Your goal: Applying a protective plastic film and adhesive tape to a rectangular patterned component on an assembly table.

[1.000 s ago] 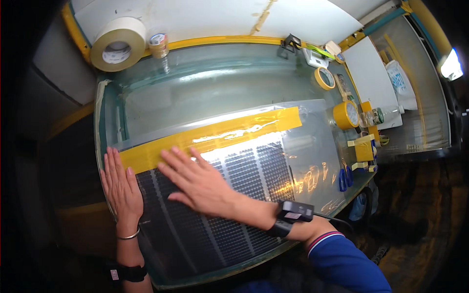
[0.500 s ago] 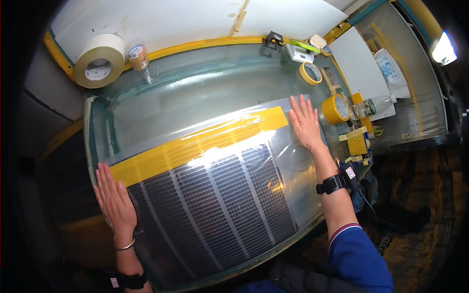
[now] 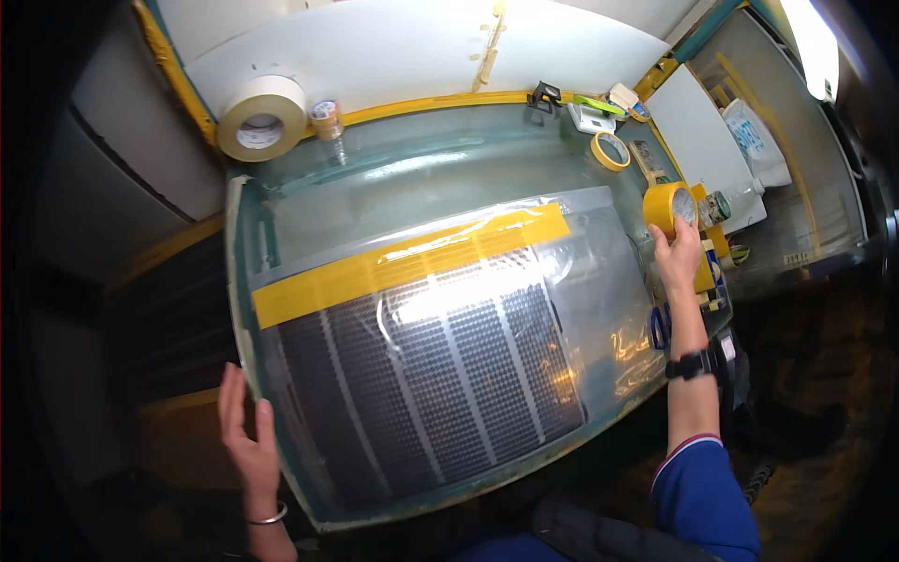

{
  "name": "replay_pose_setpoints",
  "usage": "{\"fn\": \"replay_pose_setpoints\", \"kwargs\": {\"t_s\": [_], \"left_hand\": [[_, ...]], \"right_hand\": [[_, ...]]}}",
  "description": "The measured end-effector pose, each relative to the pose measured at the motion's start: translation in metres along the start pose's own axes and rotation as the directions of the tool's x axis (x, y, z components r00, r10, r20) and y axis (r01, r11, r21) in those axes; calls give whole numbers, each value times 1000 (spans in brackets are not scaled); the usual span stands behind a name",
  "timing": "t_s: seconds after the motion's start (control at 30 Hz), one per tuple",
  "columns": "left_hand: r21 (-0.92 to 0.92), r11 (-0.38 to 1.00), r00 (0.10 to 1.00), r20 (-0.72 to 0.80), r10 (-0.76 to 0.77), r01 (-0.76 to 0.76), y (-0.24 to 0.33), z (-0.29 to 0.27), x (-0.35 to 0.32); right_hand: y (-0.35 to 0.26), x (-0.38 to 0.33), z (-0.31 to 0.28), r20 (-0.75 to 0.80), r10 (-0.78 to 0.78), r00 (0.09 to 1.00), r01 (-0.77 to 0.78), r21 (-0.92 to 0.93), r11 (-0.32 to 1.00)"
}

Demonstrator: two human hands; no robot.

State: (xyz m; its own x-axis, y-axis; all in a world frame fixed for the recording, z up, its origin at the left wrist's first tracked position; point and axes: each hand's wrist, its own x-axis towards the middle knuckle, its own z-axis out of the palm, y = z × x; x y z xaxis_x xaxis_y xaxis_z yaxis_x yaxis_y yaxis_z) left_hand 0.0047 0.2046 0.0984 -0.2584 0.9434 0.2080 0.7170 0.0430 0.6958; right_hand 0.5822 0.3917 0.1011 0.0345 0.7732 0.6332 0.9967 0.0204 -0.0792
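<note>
Beyond the table's left edge, my left hand is raised with its fingers apart and nothing in it. At the right side my right hand grips the near edge of a wide yellow tape roll, thumb on the left, fingers partly hidden. Between the hands lies a dark sheet with rows of small marks and pale stripes, under clear plastic film. A broad yellow tape strip runs along its far edge, slightly wrinkled and shiny.
Along the back stand a large cream tape roll, a small tape roll on a jar and a white device. A thinner yellow tape roll, a clear bottle and blue-handled scissors are at the right.
My right hand has left the film and moved right onto the wide yellow tape roll. The left hand has lifted off the sheet's left edge and drawn back toward me. The view has shifted.
</note>
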Motion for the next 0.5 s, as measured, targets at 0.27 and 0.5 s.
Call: {"fn": "replay_pose_setpoints", "kwargs": {"t_s": [0.27,0.5], "left_hand": [[-393,907,956,174,236,-153,109,-46,-94],[-407,755,814,45,579,-514,187,-110,-132]], "right_hand": [[-222,-135,-193,491,-271,828,-418,862,287],[-275,-176,-297,365,-406,838,-304,930,208]]}}
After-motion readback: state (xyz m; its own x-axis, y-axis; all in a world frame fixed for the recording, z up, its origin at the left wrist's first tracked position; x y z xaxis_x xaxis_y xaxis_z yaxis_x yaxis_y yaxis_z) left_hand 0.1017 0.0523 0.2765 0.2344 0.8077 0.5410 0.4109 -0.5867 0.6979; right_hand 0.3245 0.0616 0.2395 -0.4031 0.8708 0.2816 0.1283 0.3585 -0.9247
